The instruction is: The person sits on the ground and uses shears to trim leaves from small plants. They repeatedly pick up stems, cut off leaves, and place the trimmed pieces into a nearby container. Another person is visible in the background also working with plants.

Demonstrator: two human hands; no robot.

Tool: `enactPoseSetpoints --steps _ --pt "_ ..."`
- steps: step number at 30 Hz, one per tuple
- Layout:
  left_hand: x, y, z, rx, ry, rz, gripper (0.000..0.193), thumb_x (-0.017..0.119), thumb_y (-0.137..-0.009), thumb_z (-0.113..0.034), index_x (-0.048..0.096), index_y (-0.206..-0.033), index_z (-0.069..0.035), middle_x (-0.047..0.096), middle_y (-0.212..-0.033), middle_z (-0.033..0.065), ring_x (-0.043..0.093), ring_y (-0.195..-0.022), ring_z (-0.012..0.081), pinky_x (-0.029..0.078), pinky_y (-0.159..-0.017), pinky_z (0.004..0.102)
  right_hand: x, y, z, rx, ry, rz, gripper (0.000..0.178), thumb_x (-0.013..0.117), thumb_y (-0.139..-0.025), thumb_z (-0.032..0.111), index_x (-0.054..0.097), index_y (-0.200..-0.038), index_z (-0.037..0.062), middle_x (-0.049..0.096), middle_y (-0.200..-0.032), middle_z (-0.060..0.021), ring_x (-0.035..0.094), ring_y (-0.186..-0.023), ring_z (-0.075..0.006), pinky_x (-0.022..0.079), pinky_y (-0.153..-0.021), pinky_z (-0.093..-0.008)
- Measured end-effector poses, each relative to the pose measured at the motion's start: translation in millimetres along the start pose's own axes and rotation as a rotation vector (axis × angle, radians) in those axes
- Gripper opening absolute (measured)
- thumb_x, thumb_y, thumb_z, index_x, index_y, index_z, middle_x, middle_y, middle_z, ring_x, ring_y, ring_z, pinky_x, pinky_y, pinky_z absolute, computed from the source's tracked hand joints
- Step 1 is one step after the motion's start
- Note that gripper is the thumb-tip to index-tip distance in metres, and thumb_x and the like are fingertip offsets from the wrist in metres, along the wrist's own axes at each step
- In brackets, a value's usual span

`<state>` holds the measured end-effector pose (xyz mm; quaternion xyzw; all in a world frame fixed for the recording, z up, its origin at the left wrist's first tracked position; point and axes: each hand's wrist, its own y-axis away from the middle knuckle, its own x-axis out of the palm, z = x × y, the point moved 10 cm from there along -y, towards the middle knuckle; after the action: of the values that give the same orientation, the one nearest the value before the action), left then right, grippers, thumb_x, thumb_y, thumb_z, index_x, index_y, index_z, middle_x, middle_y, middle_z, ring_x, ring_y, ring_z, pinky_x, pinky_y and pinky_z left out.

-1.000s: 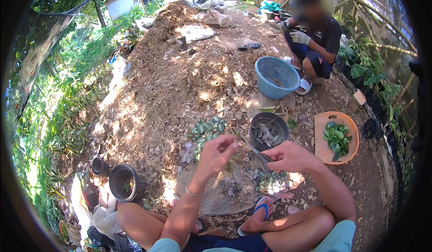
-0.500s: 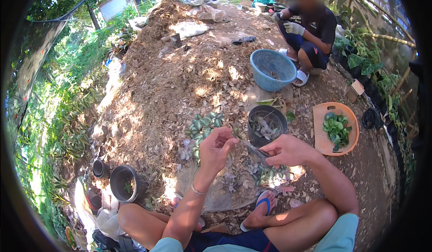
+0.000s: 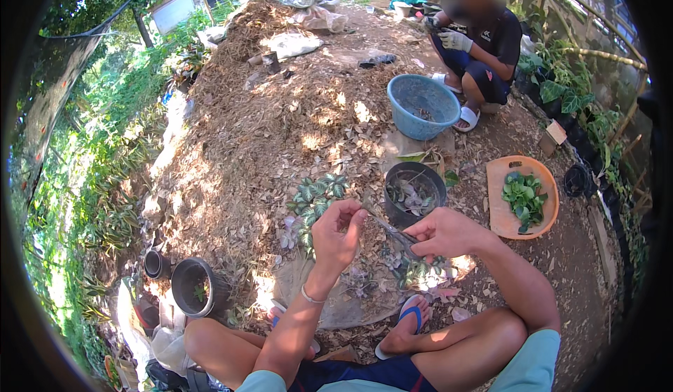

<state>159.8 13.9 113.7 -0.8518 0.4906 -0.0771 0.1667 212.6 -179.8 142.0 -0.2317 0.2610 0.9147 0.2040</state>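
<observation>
My right hand (image 3: 449, 234) is closed on a pair of scissors (image 3: 394, 229), their thin metal blades pointing left. The tips reach close to the fingertips of my left hand (image 3: 338, 235). Its thumb and forefinger are pinched together; whatever they hold is too small to make out. Just beyond my hands stands a black pot (image 3: 415, 219) with purplish-grey cuttings (image 3: 412, 194) inside. Left of it, past my left hand, lies a clump of dark green plants with silvery patterned leaves (image 3: 317, 194). More patterned leaves (image 3: 413, 273) lie below the scissors.
An orange tray (image 3: 500, 213) with green leaves is at the right. A blue basin (image 3: 420, 124) stands farther off, near a crouching person (image 3: 494, 45) in gloves. Black pots (image 3: 200, 288) stand by my left knee. Dry leaves cover the ground around a grey sheet (image 3: 350, 308).
My left fingertips have drawn slightly closer together and shifted a little. My right hand keeps its hold on the scissors, nearly in place. The view has moved very slightly.
</observation>
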Motion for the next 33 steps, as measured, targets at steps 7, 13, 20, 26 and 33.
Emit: enactPoseSetpoints --steps 7,13,20,26,33 --pt "-2.6 -0.5 -2.9 0.178 -0.222 0.005 0.015 0.074 -0.095 -0.004 0.067 -0.108 0.001 0.071 -0.089 0.0051 0.066 -0.078 0.0112 0.053 -0.069 0.0248 11.4 -9.4 -44.9 0.016 0.260 0.064 0.034 0.071 -0.087 0.017 0.071 -0.120 0.0100 0.075 -0.084 -0.0062 0.071 -0.079 -0.0072 0.053 -0.070 -0.0297" --pt "10.5 13.2 -17.1 0.478 -0.444 0.044 0.016 0.075 -0.090 0.000 0.069 -0.103 -0.004 0.070 -0.094 0.0097 0.071 -0.078 0.0229 0.058 -0.068 0.0326 7.8 -25.6 -70.3 0.069 -0.633 -0.112 0.029 0.069 -0.099 0.023 0.064 -0.122 0.0057 0.073 -0.101 -0.0043 0.069 -0.088 -0.0100 0.055 -0.075 -0.0269" --pt "38.6 37.2 -8.9 0.630 -0.536 0.142 0.024 0.078 -0.083 0.001 0.070 -0.103 -0.009 0.070 -0.098 0.0090 0.072 -0.083 0.0280 0.060 -0.067 0.0374 17.0 -42.9 -64.5 0.102 -0.813 -0.219 0.033 0.078 -0.094 0.019 0.063 -0.121 0.0059 0.073 -0.097 -0.0024 0.067 -0.087 -0.0087 0.052 -0.070 -0.0253" --pt "34.7 31.0 19.7 0.450 -0.476 0.124 0.021 0.081 -0.084 -0.004 0.072 -0.103 -0.007 0.074 -0.096 0.0104 0.074 -0.079 0.0257 0.060 -0.066 0.0350 11.2 -53.2 -94.6 0.085 -0.717 -0.254 0.039 0.079 -0.087 0.007 0.064 -0.122 0.0029 0.074 -0.097 -0.0020 0.066 -0.082 -0.0089 0.050 -0.068 -0.0256" --pt "16.7 16.4 51.1 0.156 -0.347 0.127 0.016 0.082 -0.086 -0.006 0.074 -0.100 -0.003 0.075 -0.094 0.0083 0.072 -0.078 0.0172 0.059 -0.067 0.0306 11.3 -49.0 -208.7 0.281 -0.482 -0.329 0.031 0.076 -0.080 0.002 0.070 -0.110 0.0044 0.072 -0.087 -0.0008 0.063 -0.075 -0.0094 0.049 -0.067 -0.0287"
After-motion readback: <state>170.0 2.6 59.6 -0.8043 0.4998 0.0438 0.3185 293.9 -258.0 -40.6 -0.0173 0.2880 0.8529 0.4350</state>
